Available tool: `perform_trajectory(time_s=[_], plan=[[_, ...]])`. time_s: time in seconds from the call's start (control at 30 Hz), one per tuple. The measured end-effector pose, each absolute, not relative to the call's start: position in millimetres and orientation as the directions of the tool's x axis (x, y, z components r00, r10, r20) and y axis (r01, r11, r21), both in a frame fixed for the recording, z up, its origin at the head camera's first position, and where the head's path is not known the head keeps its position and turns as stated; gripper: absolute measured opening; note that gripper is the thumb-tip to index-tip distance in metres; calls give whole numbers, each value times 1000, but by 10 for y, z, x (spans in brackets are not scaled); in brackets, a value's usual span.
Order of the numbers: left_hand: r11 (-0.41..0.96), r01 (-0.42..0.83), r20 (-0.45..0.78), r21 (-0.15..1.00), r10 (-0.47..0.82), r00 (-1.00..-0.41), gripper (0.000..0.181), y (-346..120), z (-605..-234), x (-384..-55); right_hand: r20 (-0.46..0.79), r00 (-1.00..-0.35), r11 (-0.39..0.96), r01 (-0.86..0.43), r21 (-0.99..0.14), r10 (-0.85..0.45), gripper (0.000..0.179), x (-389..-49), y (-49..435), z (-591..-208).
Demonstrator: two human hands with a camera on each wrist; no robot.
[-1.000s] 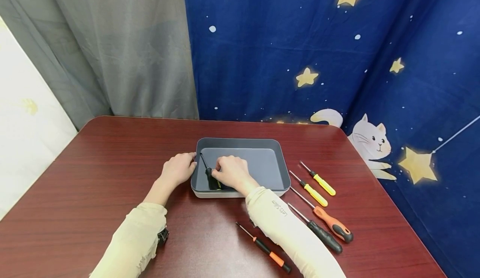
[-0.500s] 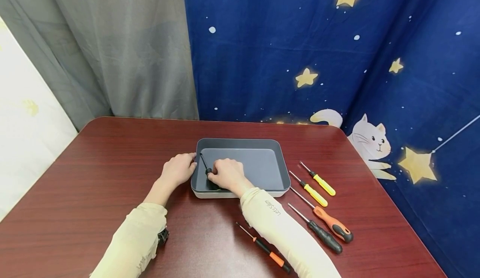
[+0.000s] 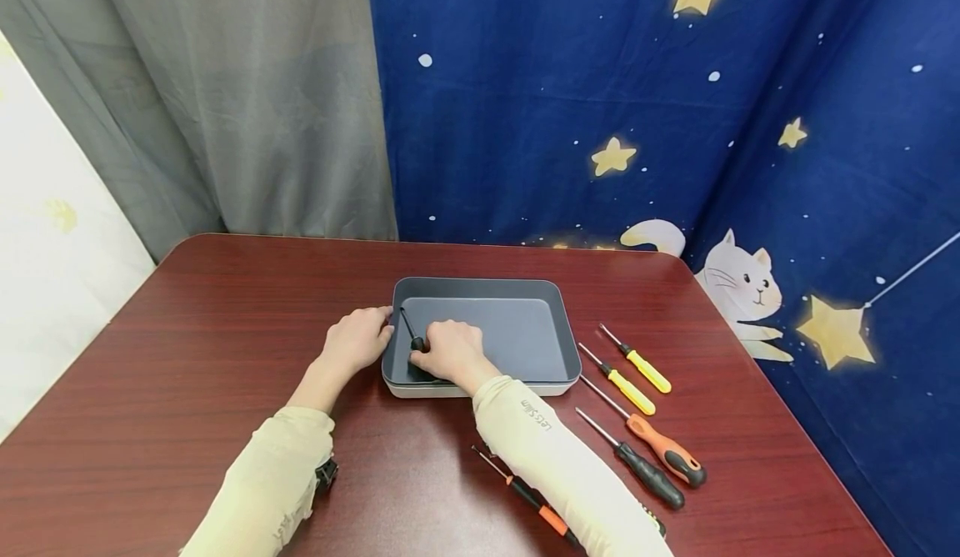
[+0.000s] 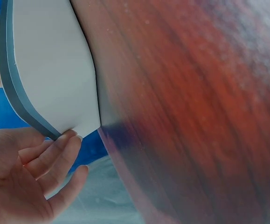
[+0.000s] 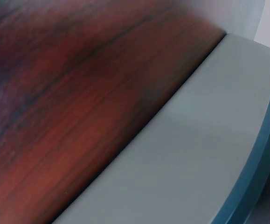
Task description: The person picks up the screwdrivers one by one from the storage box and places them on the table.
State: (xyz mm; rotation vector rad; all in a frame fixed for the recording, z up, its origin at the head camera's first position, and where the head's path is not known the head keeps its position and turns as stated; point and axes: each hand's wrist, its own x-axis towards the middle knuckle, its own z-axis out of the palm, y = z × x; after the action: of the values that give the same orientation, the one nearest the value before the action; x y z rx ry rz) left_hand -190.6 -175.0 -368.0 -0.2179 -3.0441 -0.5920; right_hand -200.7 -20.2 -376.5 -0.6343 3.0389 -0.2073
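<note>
A grey rectangular box [image 3: 517, 332] with a pale outer wall stands on the table. Along its left inner side lies a screwdriver [image 3: 417, 343] with a dark shaft and a black handle. My right hand [image 3: 453, 350] reaches into the box, its fingers curled down at the screwdriver's handle, which it mostly covers. The hand itself does not appear in the right wrist view, only the box wall [image 5: 181, 135]. My left hand [image 3: 356, 338] touches the box's left side; in the left wrist view its relaxed fingers [image 4: 60, 151] rest against the outer wall at a corner.
Right of the box lie two yellow-handled screwdrivers [image 3: 632, 392], an orange-and-black one [image 3: 666, 447] and a black one [image 3: 649, 475]. Nearer me is a thin black-and-orange screwdriver [image 3: 527, 492], partly under my right sleeve. A black-and-yellow end [image 3: 656, 524] shows beyond the sleeve.
My right hand has moved left and slightly down inside the box, over the screwdriver's handle. A black-and-yellow end has come into view past my right sleeve. The left hand stays put.
</note>
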Motion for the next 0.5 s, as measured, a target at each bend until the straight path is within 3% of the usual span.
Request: perform_trajectory(time_s=[0.5], plan=[[916,143,59,374,131,-990,37,-1750,-3687,-1910,21,-926,923,-377,-84,-376,34,-1986,-271,-3777]])
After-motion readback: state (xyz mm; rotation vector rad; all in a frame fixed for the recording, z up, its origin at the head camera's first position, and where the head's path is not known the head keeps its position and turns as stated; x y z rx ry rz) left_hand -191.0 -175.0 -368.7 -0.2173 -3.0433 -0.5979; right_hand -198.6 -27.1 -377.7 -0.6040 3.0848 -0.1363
